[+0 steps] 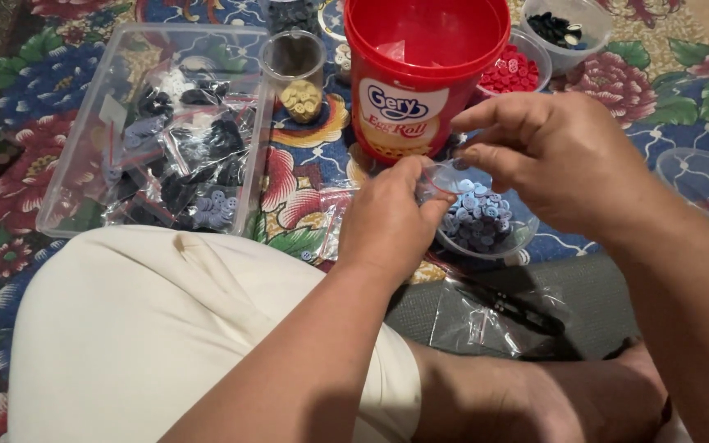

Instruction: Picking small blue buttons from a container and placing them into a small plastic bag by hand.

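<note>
Floral mat; hands (453, 184) hold small clear bag (436, 179), mouth facing right.

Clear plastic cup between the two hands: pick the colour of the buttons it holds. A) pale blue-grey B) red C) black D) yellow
A: the clear plastic cup under the left hand and right hand is filled with pale blue-grey buttons; the red buttons, yellow buttons and black buttons sit in other clear cups farther off.
</note>
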